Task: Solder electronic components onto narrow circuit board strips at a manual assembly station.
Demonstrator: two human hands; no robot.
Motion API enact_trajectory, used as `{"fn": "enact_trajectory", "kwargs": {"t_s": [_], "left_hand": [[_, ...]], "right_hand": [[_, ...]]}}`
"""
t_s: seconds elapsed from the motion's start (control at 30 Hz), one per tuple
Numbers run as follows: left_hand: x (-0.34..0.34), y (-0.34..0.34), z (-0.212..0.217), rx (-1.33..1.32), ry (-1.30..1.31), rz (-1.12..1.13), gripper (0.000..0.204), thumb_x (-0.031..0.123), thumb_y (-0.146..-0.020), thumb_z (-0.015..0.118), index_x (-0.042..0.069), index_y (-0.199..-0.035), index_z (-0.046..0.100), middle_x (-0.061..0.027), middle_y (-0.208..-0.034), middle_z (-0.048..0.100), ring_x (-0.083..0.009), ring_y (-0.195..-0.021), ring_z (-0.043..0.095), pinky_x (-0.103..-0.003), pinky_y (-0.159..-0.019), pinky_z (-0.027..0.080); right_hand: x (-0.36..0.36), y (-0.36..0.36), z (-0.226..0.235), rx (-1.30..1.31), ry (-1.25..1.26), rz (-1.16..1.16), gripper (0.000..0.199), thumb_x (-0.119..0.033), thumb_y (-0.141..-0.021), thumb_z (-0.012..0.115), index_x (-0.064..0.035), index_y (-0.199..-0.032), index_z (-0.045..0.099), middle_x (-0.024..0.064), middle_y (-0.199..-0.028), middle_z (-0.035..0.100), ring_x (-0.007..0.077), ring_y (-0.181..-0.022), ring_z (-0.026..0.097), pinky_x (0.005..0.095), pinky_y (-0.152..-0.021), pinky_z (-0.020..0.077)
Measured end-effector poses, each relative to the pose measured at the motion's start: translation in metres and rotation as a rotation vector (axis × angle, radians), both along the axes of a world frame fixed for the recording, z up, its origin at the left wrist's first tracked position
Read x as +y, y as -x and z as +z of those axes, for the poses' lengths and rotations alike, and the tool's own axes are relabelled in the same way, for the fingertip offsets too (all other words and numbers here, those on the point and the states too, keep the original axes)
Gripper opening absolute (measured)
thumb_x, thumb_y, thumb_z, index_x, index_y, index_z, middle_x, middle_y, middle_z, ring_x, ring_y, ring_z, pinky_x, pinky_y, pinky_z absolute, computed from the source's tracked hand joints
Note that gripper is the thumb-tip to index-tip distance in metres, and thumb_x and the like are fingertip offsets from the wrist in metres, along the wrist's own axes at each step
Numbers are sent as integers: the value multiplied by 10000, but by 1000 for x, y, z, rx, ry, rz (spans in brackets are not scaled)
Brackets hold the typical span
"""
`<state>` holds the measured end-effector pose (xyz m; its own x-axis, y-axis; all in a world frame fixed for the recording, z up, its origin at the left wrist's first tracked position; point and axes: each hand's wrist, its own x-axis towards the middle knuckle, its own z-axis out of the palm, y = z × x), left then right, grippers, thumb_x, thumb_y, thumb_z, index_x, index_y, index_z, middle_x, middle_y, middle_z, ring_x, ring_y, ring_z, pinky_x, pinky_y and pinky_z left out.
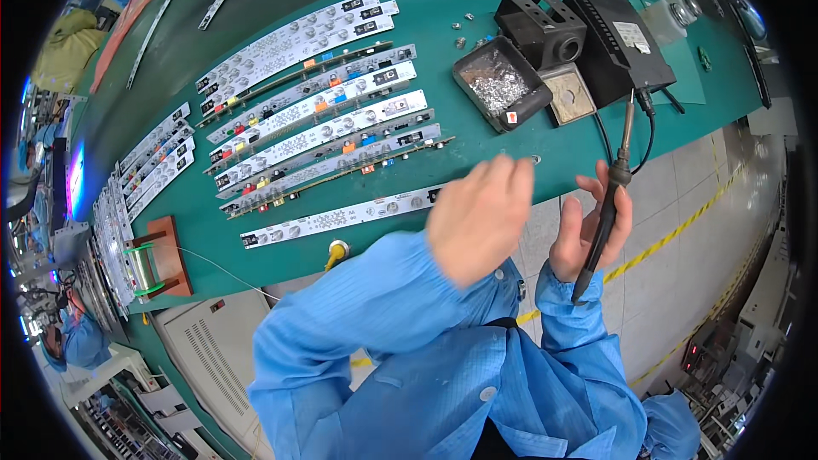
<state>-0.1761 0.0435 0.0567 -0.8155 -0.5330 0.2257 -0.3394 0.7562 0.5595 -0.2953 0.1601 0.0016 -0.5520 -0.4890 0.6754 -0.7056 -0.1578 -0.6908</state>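
Note:
My right hand (607,230) grips a soldering iron (617,183) by its black handle, with the metal tip pointing up and away over the table's right edge. My left hand (481,220), back upward and slightly blurred, has its fingers curled together; anything in them is hidden. It hovers around the right end of a long white circuit board (341,220) and covers that end. From a spool of solder wire (143,268) on a brown stand, a thin wire runs right and disappears by my left forearm.
Several more circuit boards (319,132) lie in rows on the green table mat (452,13). Far right are a black tray of solder scraps (503,81), a sponge holder (568,95), a black soldering station (609,43) and a clear bottle (669,19). A yellow-topped plug (337,251) sits by the near edge.

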Motion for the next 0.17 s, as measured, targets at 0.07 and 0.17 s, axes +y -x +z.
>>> {"fn": "enact_trajectory", "kwargs": {"t_s": [0.07, 0.17], "left_hand": [[2, 31, -17, -53, 9, 9, 212, 126, -807, 650, 43, -991, 582, -101, -850, 569, -278, -787, 637, -367, -626, 529], [-5, 54, -23, -285, 30, -42, 300, 98, -775, 654, 57, -1057, 560, -90, -944, 578, -283, -895, 633, -349, -677, 537]], "right_hand": [[5, 1, -6, -19, 12, 29, 574, 78, -851, 541, -39, -1379, 346, 265, -1369, 423, 355, -1210, 517, 445, -907, 490], [13, 4, -13, -83, -10, 35, 609, 13, -865, 585, -78, -1404, 317, 281, -1392, 402, 358, -1225, 502, 436, -927, 472]]}}
